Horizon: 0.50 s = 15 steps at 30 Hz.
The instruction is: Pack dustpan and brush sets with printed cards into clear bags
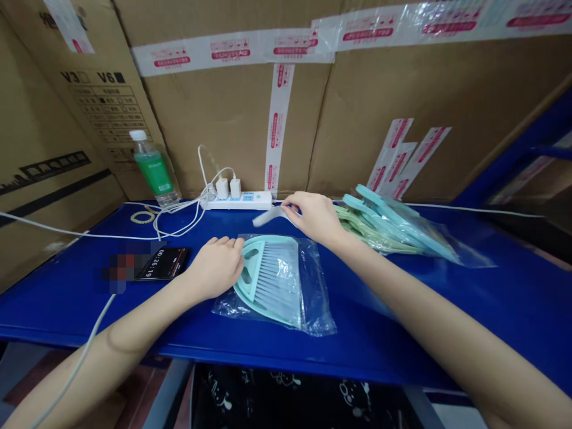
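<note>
A mint-green dustpan and brush set lies flat in a clear plastic bag on the blue table, its pale bristles pointing right. My left hand is closed at the set's left end, its fingers curled over the edge there; the hand hides the handle. Above the set, toward the back, my right hand pinches a whitish, see-through strip between thumb and fingertips. The strip's free end sticks out to the left, apart from the bag.
More bagged brush sets in green and blue are piled right of my right hand. A power strip with white chargers and loose cables lies at the back, beside a water bottle. At left are a phone and a coiled ring.
</note>
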### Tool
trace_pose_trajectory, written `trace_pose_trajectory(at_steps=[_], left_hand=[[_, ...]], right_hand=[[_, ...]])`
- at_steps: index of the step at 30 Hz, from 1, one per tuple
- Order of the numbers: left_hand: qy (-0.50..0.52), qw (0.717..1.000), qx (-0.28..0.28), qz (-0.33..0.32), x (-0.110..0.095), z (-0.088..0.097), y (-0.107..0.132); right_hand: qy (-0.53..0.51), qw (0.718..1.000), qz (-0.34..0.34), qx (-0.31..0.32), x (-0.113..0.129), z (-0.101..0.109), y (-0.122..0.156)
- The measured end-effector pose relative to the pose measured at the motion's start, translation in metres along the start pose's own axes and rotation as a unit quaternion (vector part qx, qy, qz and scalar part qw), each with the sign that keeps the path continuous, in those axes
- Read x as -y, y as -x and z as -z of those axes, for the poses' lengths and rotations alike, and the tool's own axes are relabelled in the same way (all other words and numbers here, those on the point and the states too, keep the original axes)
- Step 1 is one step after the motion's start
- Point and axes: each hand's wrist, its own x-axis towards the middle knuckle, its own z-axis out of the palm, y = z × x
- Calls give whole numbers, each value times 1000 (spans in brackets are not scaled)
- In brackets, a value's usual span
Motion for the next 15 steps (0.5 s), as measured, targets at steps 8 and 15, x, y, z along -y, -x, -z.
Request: trace_pose_trajectory(at_steps=[8, 15], left_hand=[[24, 997, 57, 43, -1, 6, -1], [56, 990, 94, 86, 1, 4, -4]], right_hand=[[6, 991, 99, 95, 9, -39, -18], [-35, 974, 144, 173, -3, -55, -25]])
